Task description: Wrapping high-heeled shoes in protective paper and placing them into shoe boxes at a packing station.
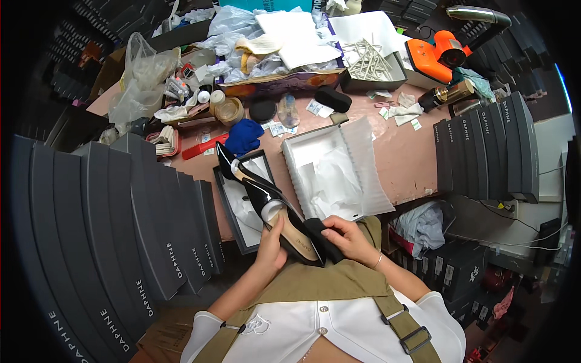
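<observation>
My left hand (272, 249) is closed round a pointed black patent high-heeled shoe (298, 242), its thumb pressed on the beige insole. My right hand (352, 241) grips a black cloth-like pad (322, 238) and holds it against the side of that shoe near the heel. I cannot make out exactly what the pad is. Another black patent shoe (226, 158) lies just beyond, across an open dark shoebox (261, 158) with white paper inside. To the right of it stands an open box (292, 163) lined with white tissue (330, 181).
Stacked dark shoeboxes (157, 224) line my left side, and more (490, 145) stand at the right. A blue cloth (243, 138), jars (230, 111) and a box of white sticks (369, 60) lie farther back. An orange tool (433, 57) sits at the far right.
</observation>
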Demonstrator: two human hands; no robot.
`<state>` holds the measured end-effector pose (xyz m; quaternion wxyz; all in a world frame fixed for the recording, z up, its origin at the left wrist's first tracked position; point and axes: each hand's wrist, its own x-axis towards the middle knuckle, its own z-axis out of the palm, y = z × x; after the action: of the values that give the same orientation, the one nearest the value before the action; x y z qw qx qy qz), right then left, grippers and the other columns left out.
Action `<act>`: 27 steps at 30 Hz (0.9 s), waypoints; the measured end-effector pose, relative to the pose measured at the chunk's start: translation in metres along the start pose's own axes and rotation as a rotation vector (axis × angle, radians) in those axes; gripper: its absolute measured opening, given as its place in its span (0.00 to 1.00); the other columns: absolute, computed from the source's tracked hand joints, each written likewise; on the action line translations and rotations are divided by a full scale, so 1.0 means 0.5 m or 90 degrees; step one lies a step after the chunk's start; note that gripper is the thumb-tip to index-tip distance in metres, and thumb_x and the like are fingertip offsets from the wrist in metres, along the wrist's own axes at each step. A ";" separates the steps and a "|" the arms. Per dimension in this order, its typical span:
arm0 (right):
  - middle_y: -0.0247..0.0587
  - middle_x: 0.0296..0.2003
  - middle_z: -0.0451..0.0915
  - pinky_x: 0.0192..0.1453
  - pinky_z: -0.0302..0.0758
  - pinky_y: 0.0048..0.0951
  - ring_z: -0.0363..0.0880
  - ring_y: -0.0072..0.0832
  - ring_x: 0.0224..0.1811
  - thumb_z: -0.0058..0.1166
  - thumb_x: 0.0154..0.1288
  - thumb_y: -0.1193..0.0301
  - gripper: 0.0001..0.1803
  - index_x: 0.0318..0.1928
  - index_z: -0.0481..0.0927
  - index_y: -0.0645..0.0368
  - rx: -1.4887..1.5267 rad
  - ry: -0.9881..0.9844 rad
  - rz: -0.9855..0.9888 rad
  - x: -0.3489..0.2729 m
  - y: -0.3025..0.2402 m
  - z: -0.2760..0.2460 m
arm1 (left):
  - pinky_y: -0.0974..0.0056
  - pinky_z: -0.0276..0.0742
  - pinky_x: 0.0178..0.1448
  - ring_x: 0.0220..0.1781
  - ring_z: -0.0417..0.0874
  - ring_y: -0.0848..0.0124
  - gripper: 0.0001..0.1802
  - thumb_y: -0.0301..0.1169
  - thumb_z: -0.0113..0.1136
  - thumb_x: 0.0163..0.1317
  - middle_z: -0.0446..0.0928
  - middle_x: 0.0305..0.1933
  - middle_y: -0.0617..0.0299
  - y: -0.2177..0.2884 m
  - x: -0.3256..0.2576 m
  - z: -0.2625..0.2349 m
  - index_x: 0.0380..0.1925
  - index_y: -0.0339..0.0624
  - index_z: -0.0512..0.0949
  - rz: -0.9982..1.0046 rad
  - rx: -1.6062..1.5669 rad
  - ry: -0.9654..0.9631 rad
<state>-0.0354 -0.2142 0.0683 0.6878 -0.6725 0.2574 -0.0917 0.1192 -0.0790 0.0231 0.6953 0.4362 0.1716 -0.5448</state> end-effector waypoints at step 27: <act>0.49 0.38 0.74 0.41 0.75 0.37 0.77 0.47 0.38 0.56 0.57 0.80 0.18 0.50 0.73 0.62 -0.318 0.061 -0.375 0.164 -0.144 0.087 | 0.73 0.75 0.35 0.33 0.77 0.78 0.38 0.49 0.57 0.62 0.76 0.35 0.65 0.092 0.109 0.070 0.67 0.43 0.59 0.095 0.073 -0.261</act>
<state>0.0709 -0.2204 0.1179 0.4344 -0.8593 0.0991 -0.2511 0.1716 -0.1387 0.0228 0.7283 0.3664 -0.0375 -0.5779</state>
